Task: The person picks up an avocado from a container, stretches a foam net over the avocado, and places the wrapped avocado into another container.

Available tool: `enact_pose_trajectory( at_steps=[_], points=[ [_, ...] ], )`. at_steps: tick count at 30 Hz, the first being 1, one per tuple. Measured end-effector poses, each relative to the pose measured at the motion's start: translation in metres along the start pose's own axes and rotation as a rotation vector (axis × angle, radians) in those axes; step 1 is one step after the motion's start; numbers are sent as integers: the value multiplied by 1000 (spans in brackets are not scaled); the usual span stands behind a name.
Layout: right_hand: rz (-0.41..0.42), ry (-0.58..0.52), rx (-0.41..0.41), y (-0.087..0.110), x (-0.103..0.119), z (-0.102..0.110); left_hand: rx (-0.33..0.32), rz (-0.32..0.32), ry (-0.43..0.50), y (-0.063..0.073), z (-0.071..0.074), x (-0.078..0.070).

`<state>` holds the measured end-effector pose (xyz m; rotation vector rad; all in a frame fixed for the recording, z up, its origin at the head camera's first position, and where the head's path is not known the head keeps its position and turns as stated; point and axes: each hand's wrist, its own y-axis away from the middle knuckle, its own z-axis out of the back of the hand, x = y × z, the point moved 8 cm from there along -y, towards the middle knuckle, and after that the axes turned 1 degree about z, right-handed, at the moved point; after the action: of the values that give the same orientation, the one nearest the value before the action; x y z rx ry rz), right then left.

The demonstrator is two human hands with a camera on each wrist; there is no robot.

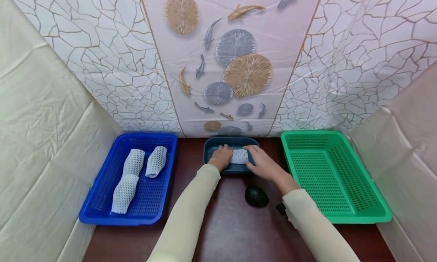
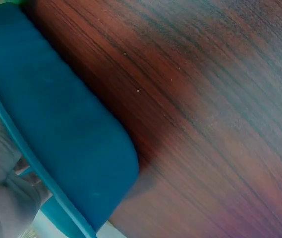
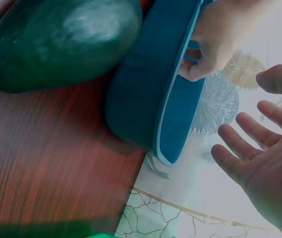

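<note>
Inside the teal tray [image 1: 208,150], a white foam net sleeve [image 1: 240,156] lies lengthwise between my two hands. My left hand [image 1: 221,157] reaches over the near rim and holds the sleeve's left end with curled fingers. In the right wrist view the rim partly covers the left fingertips. My right hand [image 1: 263,164] hovers at the tray's right side, fingers spread and palm bare in the right wrist view. A dark green avocado [image 1: 257,196] rests on the table in front of the tray, near the right wrist.
At left, a blue basket [image 1: 146,216] contains three pieces wrapped in white foam net [image 1: 125,193]. A green basket [image 1: 362,218] stands on the right. Behind the brown table [image 1: 232,224] hangs a patterned cloth [image 1: 191,114], with pale side walls.
</note>
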<state>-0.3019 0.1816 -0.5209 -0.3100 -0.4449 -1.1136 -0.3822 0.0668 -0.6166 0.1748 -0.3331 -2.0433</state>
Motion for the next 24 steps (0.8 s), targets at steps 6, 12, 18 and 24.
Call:
enact_pose_trajectory(
  at_steps=[6,12,18,24],
  points=[
    [-12,-43,-25,7,-1,7,-89,1,13,9,13,3],
    [-33,-45,-74,14,-7,19,-198,-18,112,18,34,6],
    [-31,-13,-127,19,-13,26,-281,-31,156,30,46,7],
    [-52,-32,-209,26,-20,30,-394,-48,314,51,63,12]
  ],
)
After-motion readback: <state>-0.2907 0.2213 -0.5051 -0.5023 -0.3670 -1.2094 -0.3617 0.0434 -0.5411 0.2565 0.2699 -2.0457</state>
